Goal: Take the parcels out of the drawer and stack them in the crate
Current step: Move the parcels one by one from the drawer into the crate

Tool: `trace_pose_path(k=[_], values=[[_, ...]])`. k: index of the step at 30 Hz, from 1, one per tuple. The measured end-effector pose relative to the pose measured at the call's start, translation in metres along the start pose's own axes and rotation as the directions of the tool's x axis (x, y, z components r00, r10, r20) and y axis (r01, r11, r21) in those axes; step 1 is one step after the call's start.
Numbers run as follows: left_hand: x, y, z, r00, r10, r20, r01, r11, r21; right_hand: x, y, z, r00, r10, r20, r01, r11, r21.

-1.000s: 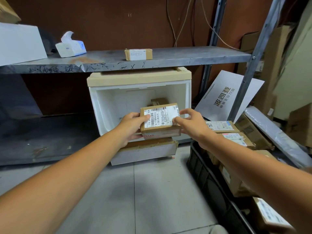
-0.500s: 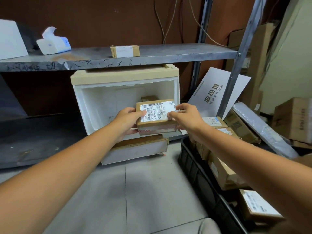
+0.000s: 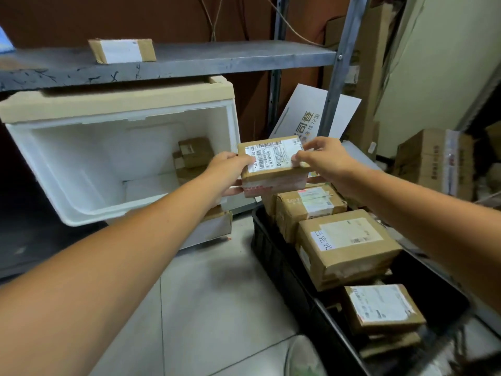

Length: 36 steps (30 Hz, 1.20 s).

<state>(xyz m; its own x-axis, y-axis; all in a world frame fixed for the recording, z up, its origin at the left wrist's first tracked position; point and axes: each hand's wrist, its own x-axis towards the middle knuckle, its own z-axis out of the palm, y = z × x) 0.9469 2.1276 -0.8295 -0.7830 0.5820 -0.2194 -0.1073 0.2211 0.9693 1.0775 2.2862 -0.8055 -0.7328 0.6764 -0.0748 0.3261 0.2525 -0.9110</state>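
**Cardboard parcel (image 3: 273, 166) held over the black crate (image 3: 273, 256)**

My left hand (image 3: 230, 172) grips its left edge and my right hand (image 3: 325, 161) pinches the right edge. It is clear of the white foam drawer (image 3: 81, 164), just above the far stack (image 3: 309, 206). I would keep it level, square it to that stack, then lower and let go evenly.

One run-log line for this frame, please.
left hand, right hand: grip parcel | parcel: at crate far end, not set down | drawer: small parcels inside
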Motion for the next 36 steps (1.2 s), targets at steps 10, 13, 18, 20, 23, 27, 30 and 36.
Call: trace_pose_path(k=[10, 13, 18, 20, 23, 27, 30, 36], values=[[0.047, -0.027, 0.067, 0.996, -0.044, 0.074, 0.043, 0.999, 0.02, 0.05, 0.069, -0.037, 0.998, 0.041, -0.052, -0.042, 0.999, -0.012], [0.064, -0.027, 0.077, 0.997, -0.034, 0.071, 0.032, 0.999, 0.034, 0.068, 0.08, -0.04, 0.997, 0.041, -0.071, -0.04, 0.999, 0.009], [0.1, -0.025, 0.084, 0.999, -0.02, 0.034, 0.018, 0.999, 0.045, 0.104, 0.082, -0.037, 0.997, 0.043, -0.065, -0.04, 0.998, 0.05], [0.113, -0.024, 0.086, 1.0, -0.006, 0.016, 0.005, 0.999, 0.036, 0.118, 0.083, -0.036, 0.997, 0.034, -0.07, -0.03, 0.998, 0.047], [0.128, -0.021, 0.089, 1.0, 0.011, 0.014, -0.012, 0.999, 0.031, 0.135, 0.085, -0.036, 0.995, 0.008, -0.097, -0.006, 1.0, 0.016], [0.145, -0.024, 0.095, 1.0, -0.001, 0.012, 0.0, 1.0, 0.03, 0.153, 0.091, -0.035, 0.993, 0.0, -0.116, -0.002, 1.0, -0.016], [0.156, -0.031, 0.099, 1.0, -0.022, 0.011, 0.022, 0.999, 0.046, 0.16, 0.097, -0.034, 0.993, 0.017, -0.114, -0.02, 1.0, -0.024], [0.164, -0.04, 0.106, 1.0, -0.017, -0.002, 0.017, 0.998, 0.057, 0.162, 0.107, -0.037, 0.993, 0.039, -0.107, -0.041, 0.999, -0.019]])
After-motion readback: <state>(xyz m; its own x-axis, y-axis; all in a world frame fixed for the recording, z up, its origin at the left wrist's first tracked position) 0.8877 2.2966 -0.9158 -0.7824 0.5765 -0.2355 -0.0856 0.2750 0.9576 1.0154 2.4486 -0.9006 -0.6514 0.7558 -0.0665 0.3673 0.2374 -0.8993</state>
